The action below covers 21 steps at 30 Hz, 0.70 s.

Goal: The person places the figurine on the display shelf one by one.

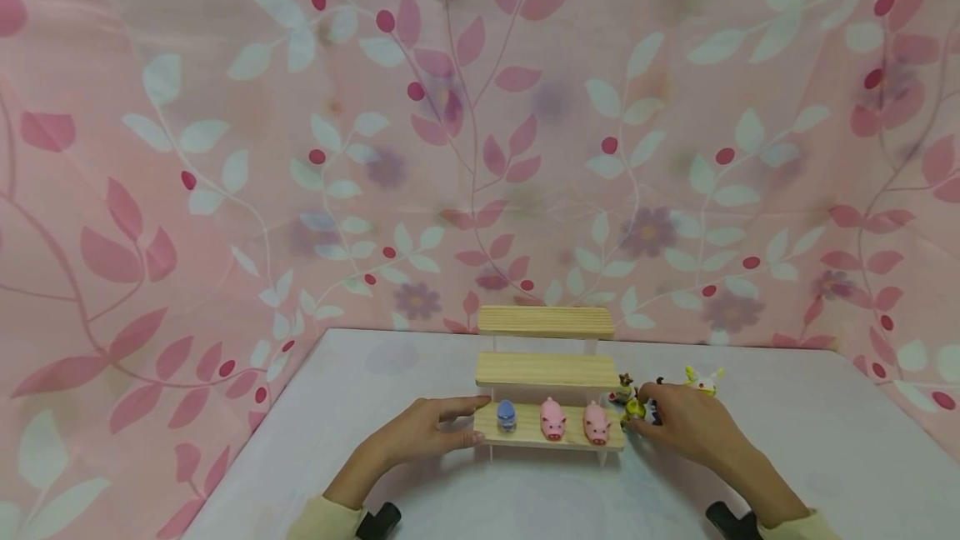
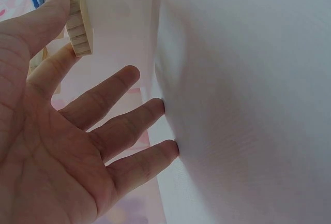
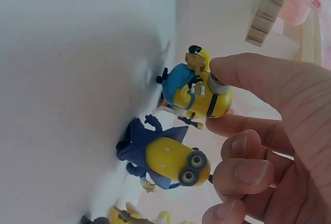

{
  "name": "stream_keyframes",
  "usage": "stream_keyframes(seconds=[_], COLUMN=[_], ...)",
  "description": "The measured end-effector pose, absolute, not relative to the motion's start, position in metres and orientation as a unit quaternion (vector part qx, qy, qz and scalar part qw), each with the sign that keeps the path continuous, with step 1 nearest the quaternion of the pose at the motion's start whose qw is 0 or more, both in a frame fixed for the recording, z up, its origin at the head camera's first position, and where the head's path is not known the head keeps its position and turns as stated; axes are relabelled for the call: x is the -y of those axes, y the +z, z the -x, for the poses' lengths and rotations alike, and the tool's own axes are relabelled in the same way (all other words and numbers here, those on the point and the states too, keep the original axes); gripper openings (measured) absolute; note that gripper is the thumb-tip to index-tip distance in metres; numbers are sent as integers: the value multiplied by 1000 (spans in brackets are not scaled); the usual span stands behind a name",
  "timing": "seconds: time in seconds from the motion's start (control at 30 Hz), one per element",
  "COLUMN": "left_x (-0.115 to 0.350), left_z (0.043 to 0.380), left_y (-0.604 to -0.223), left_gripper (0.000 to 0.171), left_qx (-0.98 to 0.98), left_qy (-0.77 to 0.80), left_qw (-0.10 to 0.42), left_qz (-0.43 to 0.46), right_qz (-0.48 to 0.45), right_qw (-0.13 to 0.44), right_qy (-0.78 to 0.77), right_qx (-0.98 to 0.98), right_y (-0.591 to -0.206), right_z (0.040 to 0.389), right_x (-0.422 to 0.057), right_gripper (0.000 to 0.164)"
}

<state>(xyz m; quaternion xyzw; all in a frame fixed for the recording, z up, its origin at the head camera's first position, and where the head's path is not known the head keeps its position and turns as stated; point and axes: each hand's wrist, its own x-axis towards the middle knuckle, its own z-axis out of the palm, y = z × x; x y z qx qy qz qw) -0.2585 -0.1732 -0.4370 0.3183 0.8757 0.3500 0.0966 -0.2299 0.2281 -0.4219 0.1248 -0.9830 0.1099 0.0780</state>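
Note:
A three-tier wooden display shelf stands on the white table. My left hand holds the lower board's left end between thumb and index finger. In the left wrist view, its other fingers spread, with two tips against the tabletop. Beside the shelf's right end, my right hand pinches a yellow minion figure in blue overalls by the head between thumb and index finger. Its feet are near the tabletop; I cannot tell whether they touch. Right below that in the right wrist view is a minion in a dark blue cape.
On the lower board sit a small blue figure and two pink pigs, one in the middle and one at right. A yellow-and-white figure stands behind my right hand. Pink floral cloth hangs behind the table.

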Motion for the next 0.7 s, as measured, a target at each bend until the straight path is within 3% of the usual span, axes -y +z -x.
stream_keyframes(seconds=[0.27,0.7], left_x=[173,174], left_z=[258,256], left_y=[-436,-436], left_gripper=[59,59], left_qx=[-875,-871], left_qy=[349,353], left_qw=[97,94], left_qz=[-322,-328], right_qz=[-130,-173], right_qw=[99,202], right_qy=[104,109], right_qx=[981,958], right_y=[-415,-393], right_z=[222,196], right_x=[-229,-229], right_gripper=[34,30])
